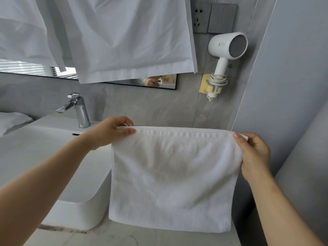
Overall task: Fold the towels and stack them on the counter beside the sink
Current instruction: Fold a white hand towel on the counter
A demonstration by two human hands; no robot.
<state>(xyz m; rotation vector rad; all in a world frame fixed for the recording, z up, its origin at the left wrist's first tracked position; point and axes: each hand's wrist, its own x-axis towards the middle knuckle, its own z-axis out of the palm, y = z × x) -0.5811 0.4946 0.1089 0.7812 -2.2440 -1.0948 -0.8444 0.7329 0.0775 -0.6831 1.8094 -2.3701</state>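
A white terry towel (pixel 174 178) hangs flat in front of me, stretched between both hands above the counter (pixel 124 237) to the right of the sink (pixel 53 157). My left hand (pixel 113 130) pinches its upper left corner. My right hand (pixel 252 153) pinches the upper right corner, thumb on the near face. The towel's lower edge hangs just above or on the counter; I cannot tell which. It looks doubled over along its top edge.
A chrome tap (pixel 79 110) stands behind the white basin. White cloths (pixel 127 36) hang over the mirror (pixel 142 82). A white hair dryer (pixel 227 48) sits in a wall holder at the right. Another white towel (pixel 12 119) lies at the far left.
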